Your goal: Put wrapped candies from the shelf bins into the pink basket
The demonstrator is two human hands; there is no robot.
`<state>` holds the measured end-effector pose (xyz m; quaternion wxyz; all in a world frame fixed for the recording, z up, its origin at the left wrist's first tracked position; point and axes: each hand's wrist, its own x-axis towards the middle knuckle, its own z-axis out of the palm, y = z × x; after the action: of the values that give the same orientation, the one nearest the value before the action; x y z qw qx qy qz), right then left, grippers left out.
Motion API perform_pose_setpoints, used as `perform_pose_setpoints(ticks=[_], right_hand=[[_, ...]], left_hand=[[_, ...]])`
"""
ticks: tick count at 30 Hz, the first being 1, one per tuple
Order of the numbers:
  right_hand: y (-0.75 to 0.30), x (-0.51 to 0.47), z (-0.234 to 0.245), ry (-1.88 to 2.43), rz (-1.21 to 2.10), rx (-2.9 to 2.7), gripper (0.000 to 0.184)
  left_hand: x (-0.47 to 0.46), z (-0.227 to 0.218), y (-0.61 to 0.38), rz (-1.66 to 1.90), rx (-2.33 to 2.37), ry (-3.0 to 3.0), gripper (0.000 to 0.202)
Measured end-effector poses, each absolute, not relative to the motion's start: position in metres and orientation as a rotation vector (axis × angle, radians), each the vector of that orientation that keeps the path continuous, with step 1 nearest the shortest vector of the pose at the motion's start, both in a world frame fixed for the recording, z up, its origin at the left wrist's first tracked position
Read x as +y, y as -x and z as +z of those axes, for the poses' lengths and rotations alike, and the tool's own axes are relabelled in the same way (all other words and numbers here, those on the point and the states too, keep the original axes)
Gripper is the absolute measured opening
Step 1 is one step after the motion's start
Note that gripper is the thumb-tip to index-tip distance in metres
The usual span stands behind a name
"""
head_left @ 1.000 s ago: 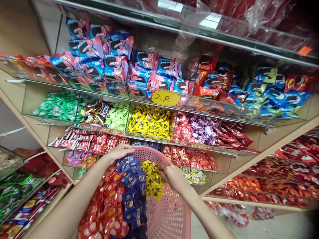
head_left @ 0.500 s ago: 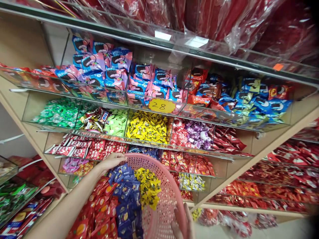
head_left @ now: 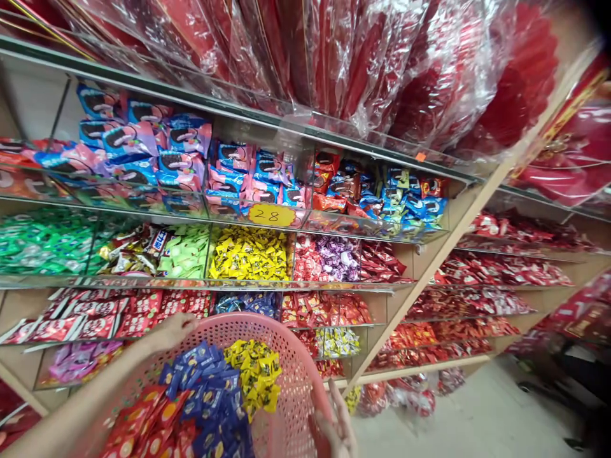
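A pink perforated plastic basket (head_left: 291, 362) fills the bottom centre. Inside it lie red sweets (head_left: 143, 423), blue sweets (head_left: 210, 394) and yellow sweets (head_left: 255, 372). My left hand (head_left: 174, 331) grips the basket's far left rim, fingers curled over it. My right hand (head_left: 337, 423) holds the basket's near right rim, fingers pressed against its side. Straight ahead, a shelf bin holds yellow wrapped sweets (head_left: 248, 254) under a yellow tag (head_left: 271, 215) marked 28.
Clear-fronted shelf bins hold green sweets (head_left: 42, 238), purple and red sweets (head_left: 329, 257) and blue biscuit packs (head_left: 143, 140). Red goods in clear plastic (head_left: 363, 57) hang above. Another shelf unit (head_left: 496, 273) runs to the right. Grey floor (head_left: 477, 413) lies at lower right.
My right hand left the yellow sweets in the basket and dropped to its near right rim. The view swung up and to the right, showing more of the right-hand shelves.
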<state>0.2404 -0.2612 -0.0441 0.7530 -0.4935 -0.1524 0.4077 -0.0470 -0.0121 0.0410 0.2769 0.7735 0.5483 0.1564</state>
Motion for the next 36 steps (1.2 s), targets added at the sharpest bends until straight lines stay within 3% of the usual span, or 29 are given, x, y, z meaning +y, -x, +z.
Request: perform_pose_setpoints(ticks=[7,13,19,23,28,31,36], right_hand=[[-0.262,-0.264,-0.011,1.137,1.022,-0.379,0.071],[-0.243,-0.272,-0.013,1.058,1.190,-0.466,0.061],[-0.232,-0.276,-0.021,1.100,1.217,-0.465,0.069],[-0.242,-0.269,-0.029,1.113,1.221,-0.559,0.070],[-0.265,-0.253,-0.042,1.151,1.235,-0.705,0.072],[-0.273,-0.245,-0.046,1.123,1.221,-0.760,0.070],[-0.280,-0.240,-0.043,1.224,1.104,-0.824,0.059]], left_hand=[[-0.034,0.044,0.056,0.221,1.410,-2.188,0.028],[-0.052,0.032,0.076,0.214,1.446,-2.145,0.026],[-0.051,0.027,0.089,0.166,1.493,-2.191,0.027],[-0.045,0.034,0.088,0.049,1.567,-2.265,0.041],[-0.045,0.050,0.055,0.228,1.711,-2.372,0.046],[-0.046,0.059,0.021,0.397,1.518,-2.509,0.044],[-0.046,0.053,-0.019,0.252,1.353,-2.520,0.047]])
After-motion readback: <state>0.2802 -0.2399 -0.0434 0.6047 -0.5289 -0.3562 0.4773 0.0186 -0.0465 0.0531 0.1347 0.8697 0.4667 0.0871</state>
